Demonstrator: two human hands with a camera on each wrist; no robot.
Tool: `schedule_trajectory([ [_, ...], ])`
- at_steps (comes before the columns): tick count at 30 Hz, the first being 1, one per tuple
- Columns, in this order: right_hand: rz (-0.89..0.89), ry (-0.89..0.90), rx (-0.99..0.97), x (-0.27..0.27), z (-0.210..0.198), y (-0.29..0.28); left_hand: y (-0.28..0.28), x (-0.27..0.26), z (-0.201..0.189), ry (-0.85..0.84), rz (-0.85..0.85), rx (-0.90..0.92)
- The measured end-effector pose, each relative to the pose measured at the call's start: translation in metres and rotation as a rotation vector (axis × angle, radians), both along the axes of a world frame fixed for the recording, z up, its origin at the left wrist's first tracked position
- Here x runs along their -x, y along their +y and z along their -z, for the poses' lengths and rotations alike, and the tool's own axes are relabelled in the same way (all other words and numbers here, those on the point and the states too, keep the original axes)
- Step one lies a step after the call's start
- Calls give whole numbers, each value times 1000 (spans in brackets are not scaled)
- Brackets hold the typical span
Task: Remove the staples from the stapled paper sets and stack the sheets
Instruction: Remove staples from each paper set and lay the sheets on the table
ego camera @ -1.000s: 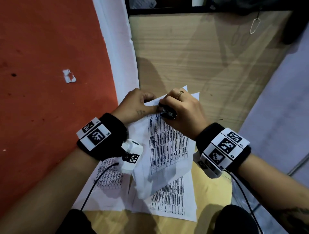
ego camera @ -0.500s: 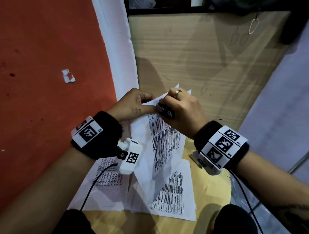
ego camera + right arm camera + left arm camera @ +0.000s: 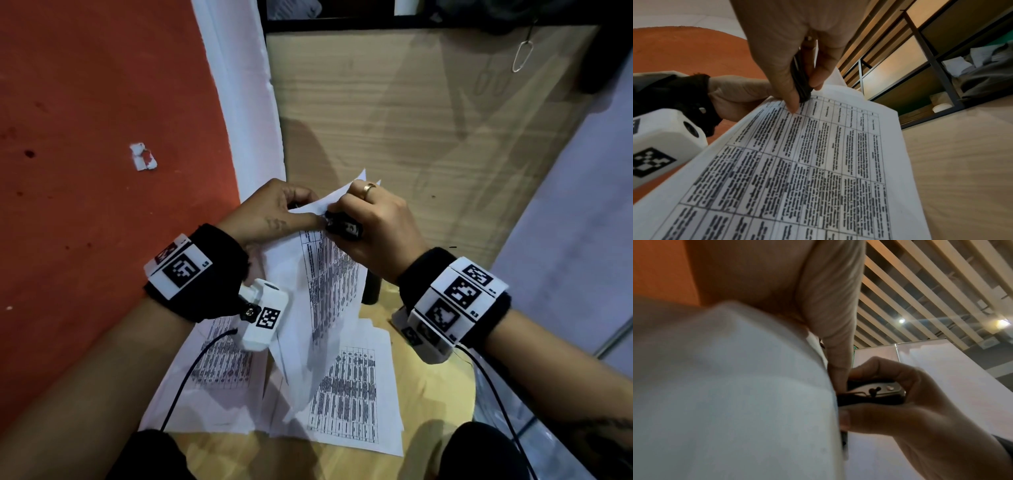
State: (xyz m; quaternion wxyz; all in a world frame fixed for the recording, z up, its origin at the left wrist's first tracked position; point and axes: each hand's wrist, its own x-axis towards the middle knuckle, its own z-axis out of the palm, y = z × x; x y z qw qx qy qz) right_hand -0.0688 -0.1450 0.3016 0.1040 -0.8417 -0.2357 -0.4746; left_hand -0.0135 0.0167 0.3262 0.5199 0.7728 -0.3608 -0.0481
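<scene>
2 paper sheets (image 3: 356,387), wooden table (image 3: 428,113), orange wall (image 3: 102,102)

Both forearms reach in from the bottom corners toward 12 o'clock, wrists close together. The left hand (image 3: 274,212) has its fingers curled, pinching with the thumb extended toward 3 o'clock. The right hand (image 3: 373,226), knuckles up, is closed in a grip.

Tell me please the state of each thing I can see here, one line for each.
Stapled paper set: lifted off the table, hanging from its top corner.
Staple remover: pinched, at that corner.
Left hand: pinches the corner.
Right hand: holds the remover.
Loose sheets: flat on the table, printed side up.
</scene>
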Motion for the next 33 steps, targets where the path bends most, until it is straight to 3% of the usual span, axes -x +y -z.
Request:
schedule_trajectory([
  [13, -93, 166, -299, 10, 1, -10, 0, -2, 2, 43, -44, 4],
  [15, -111, 216, -490, 10, 3, -13, 1, -4, 4, 39, -58, 6],
  [20, -364, 621, -1222, 15, 2, -11, 0, -9, 11, 7, -100, -32],
  [25, -509, 884, -1525, 10, 5, -6, -1, -9, 13, -18, -104, -41],
  [29, -470, 873, -1460, 7, 7, 1, -1, -10, 15, -43, -95, -52],
  [33, -273, 562, -1106, 3, 11, 15, 1, -12, 16, -68, -53, -38],
])
